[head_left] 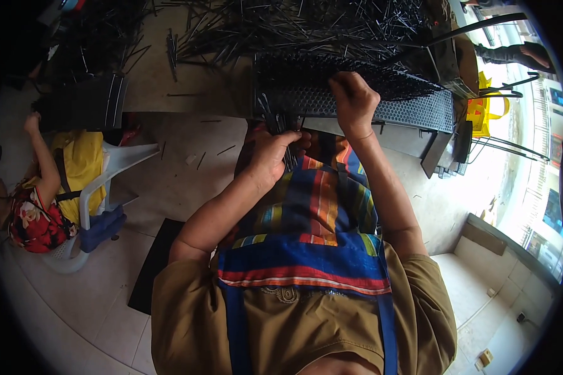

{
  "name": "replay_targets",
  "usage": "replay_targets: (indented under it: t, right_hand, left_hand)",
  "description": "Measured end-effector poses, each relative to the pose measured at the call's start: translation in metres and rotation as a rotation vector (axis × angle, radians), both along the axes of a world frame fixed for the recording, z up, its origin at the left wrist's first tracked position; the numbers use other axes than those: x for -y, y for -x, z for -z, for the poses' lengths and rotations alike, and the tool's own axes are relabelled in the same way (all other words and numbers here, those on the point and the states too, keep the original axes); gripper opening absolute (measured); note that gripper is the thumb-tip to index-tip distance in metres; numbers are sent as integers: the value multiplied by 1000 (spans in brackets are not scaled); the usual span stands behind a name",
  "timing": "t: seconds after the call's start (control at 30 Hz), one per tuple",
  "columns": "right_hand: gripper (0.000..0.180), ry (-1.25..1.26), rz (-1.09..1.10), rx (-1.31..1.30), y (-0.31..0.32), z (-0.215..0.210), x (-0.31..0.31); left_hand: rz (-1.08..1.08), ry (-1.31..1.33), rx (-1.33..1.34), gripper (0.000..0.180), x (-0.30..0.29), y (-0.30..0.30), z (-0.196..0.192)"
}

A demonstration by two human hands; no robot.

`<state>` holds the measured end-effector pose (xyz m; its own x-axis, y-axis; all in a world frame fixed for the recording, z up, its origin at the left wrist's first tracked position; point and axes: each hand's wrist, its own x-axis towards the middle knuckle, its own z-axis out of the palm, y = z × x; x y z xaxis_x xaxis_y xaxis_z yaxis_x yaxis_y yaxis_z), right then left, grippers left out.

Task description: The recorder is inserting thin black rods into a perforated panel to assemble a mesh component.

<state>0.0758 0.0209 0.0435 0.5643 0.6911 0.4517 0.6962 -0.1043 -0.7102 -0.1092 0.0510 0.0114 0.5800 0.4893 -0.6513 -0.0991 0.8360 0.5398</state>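
My left hand (274, 152) is closed round a bundle of thin black sticks (274, 115) in front of the table edge. The sticks point up and away, and some ends come out below my fist. My right hand (358, 103) hovers over a dark perforated rack (410, 112), its thumb and fingers pinched together. Whatever may be between those fingertips is too small to make out. Rows of black sticks (381, 81) stand in the holes on the far side of the rack, while the near holes show bare.
A large heap of loose black sticks (294, 28) covers the table's far part. On the left, another person (37, 206) sits on a white plastic chair (94, 194) at a second dark rack (84, 100). A yellow bag (480, 112) is at the right. Several sticks lie on the floor.
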Motion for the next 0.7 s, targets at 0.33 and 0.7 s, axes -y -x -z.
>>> replay_targets:
  t: [0.33, 0.7]
  right_hand:
    - [9, 155, 13, 246, 3, -2, -2]
    - [16, 183, -54, 372, 7, -7, 2]
  left_hand:
    - [-12, 65, 64, 10, -4, -2, -6]
    - [-6, 113, 128, 15, -8, -3, -2]
